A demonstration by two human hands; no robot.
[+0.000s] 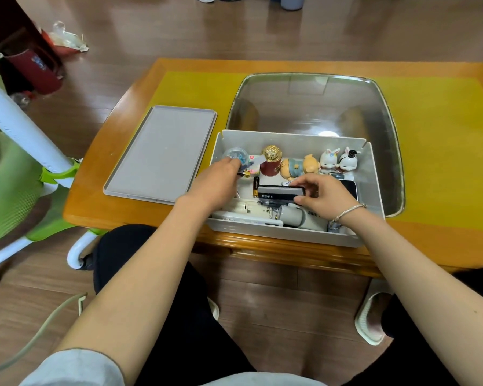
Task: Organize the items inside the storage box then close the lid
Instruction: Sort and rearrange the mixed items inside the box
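Head view. The storage box [296, 232], white, thin-walled plastic, open-topped, sits at the near edge of the desk [140, 87]. Its lid [162, 151], a flat grey tray with a raised rim, lies on the desk just left of the box, long axis running away from the person; the left hand [215, 182] is the nearer one to it.

Right hand [324, 197]: fingers curled and clamped on the right end of a dark rectangular case [279, 193] marked "BENTE", smooth and hard-looking. Its long axis runs left-right across the box middle, so the free end points towards the left hand.

Left hand: in the box's left rear corner, fingers bent around small items, possibly a battery; exact hold cannot be told.

Along the rear wall stand a red bottle [271, 164] with a gold cap, a glossy pig figurine [299, 167] and two white rabbit figurines [339, 160]. A loose battery [255, 187] lies just left of the case.

Judgement: sorting unfinished, lid step pending.
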